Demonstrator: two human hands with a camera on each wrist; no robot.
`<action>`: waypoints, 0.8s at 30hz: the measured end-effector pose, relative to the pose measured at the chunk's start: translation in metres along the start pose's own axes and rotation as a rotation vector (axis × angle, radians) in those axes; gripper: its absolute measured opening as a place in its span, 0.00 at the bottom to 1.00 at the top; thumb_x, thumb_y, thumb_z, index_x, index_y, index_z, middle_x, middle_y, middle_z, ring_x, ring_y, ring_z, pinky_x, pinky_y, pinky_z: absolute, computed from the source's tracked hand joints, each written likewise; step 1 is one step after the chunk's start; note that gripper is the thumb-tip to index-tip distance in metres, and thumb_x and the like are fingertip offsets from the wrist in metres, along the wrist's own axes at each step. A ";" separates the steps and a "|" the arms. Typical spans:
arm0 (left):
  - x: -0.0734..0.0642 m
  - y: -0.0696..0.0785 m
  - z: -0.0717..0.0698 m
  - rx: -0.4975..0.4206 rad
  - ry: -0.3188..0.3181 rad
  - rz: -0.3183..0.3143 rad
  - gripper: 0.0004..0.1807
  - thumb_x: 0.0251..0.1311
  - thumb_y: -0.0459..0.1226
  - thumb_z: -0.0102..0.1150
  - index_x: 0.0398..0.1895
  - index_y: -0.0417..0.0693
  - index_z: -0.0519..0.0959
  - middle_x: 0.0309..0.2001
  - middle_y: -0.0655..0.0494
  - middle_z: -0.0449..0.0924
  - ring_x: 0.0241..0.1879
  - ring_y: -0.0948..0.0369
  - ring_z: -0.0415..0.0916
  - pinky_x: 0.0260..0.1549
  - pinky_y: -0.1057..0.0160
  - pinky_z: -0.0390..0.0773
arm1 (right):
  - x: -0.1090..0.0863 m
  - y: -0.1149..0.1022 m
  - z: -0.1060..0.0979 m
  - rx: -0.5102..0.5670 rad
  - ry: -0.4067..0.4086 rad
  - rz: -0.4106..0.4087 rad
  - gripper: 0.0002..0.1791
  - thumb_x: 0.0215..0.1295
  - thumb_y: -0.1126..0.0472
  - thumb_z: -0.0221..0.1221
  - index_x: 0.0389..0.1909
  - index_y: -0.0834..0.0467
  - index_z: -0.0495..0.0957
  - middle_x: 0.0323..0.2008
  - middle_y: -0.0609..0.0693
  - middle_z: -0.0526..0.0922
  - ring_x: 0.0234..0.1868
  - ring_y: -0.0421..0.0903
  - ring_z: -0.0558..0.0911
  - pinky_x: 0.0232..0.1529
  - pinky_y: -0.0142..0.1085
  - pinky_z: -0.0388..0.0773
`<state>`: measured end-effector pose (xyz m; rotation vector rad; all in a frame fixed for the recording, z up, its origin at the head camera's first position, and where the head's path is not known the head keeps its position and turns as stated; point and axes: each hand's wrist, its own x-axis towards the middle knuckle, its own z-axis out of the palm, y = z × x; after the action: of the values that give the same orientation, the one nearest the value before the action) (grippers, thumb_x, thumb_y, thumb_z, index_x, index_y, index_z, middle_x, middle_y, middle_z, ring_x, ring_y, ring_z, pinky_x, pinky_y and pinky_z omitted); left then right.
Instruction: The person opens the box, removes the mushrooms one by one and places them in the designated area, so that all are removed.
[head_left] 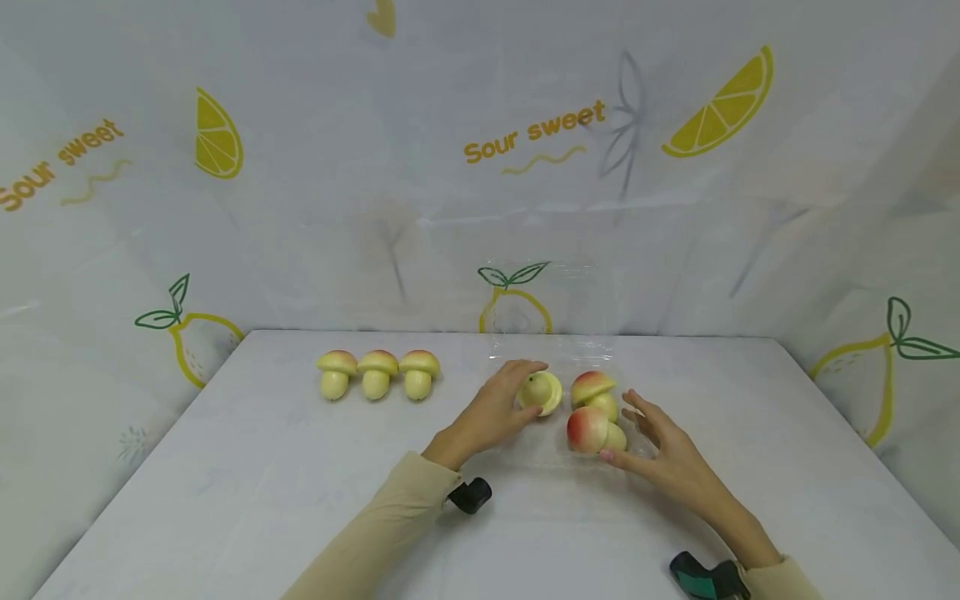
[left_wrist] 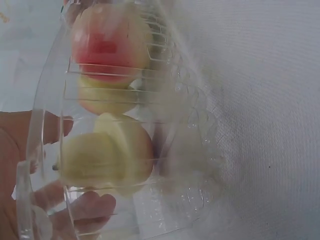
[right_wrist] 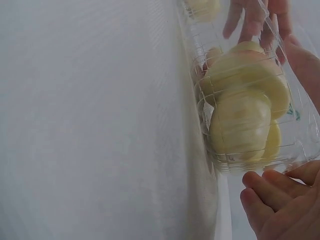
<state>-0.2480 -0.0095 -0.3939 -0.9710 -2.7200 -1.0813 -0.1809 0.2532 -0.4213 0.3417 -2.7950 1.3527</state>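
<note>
Three toy mushrooms with yellow stems and red-tinged caps sit inside a clear plastic clamshell box [left_wrist: 192, 200]. My left hand [head_left: 491, 412] reaches in around the left mushroom [head_left: 538, 392], thumb and fingers spread to either side of its stem. That mushroom lies with its stem toward me. On the right, my right hand [head_left: 667, 458] is at the box's side, fingers apart, its thumb tip near the front mushroom [head_left: 588, 430]. Behind that one is the back mushroom [head_left: 592, 390]. In the right wrist view, fingertips [right_wrist: 252, 180] are right at the box wall.
The box's clear lid [head_left: 588, 308] stands raised at the back. Three more toy mushrooms stand in a row on the left, among them the middle mushroom [head_left: 377, 372]. A white cloth covers the table [head_left: 247, 475], and a lemon-printed sheet [head_left: 315, 208] hangs behind.
</note>
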 end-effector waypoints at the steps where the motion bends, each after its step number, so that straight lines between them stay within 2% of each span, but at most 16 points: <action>1: 0.000 0.000 0.000 -0.001 -0.004 -0.006 0.30 0.62 0.33 0.65 0.67 0.44 0.69 0.65 0.45 0.71 0.67 0.52 0.68 0.67 0.52 0.69 | 0.000 0.000 0.000 -0.002 0.000 -0.002 0.55 0.60 0.48 0.69 0.77 0.64 0.46 0.75 0.66 0.55 0.70 0.73 0.63 0.61 0.67 0.66; 9: -0.001 0.002 0.002 0.028 -0.028 -0.061 0.25 0.63 0.36 0.64 0.63 0.45 0.73 0.60 0.45 0.73 0.60 0.52 0.73 0.62 0.52 0.74 | -0.001 -0.001 -0.001 -0.015 -0.007 -0.012 0.55 0.60 0.48 0.69 0.77 0.64 0.46 0.75 0.67 0.56 0.69 0.74 0.64 0.59 0.69 0.67; 12: -0.001 0.003 0.004 0.050 -0.021 -0.080 0.23 0.63 0.36 0.64 0.61 0.46 0.74 0.58 0.46 0.75 0.58 0.54 0.75 0.59 0.52 0.75 | -0.001 -0.002 -0.001 -0.021 -0.009 -0.017 0.55 0.60 0.49 0.68 0.77 0.65 0.46 0.75 0.68 0.55 0.68 0.74 0.64 0.58 0.69 0.67; 16: 0.000 0.003 0.005 0.080 0.005 -0.101 0.18 0.62 0.36 0.65 0.55 0.48 0.75 0.51 0.48 0.77 0.49 0.57 0.75 0.51 0.56 0.77 | -0.001 -0.002 -0.001 -0.019 -0.016 -0.018 0.55 0.61 0.49 0.68 0.77 0.65 0.45 0.75 0.68 0.55 0.68 0.75 0.65 0.58 0.70 0.68; 20: 0.001 0.003 0.006 0.108 0.023 -0.106 0.15 0.60 0.37 0.66 0.49 0.48 0.75 0.46 0.50 0.78 0.42 0.59 0.72 0.44 0.60 0.75 | -0.001 -0.002 -0.001 -0.016 -0.025 -0.005 0.56 0.61 0.48 0.67 0.78 0.64 0.43 0.76 0.67 0.53 0.68 0.75 0.64 0.57 0.70 0.68; 24: 0.001 0.004 0.006 0.127 0.016 -0.099 0.16 0.60 0.37 0.66 0.50 0.48 0.75 0.47 0.50 0.78 0.42 0.59 0.74 0.43 0.60 0.76 | 0.000 -0.001 -0.001 0.000 -0.037 0.007 0.56 0.62 0.47 0.67 0.78 0.63 0.41 0.77 0.67 0.51 0.69 0.74 0.63 0.57 0.71 0.68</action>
<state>-0.2456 -0.0029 -0.3963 -0.8139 -2.8106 -0.9112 -0.1804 0.2528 -0.4199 0.3607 -2.8285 1.3615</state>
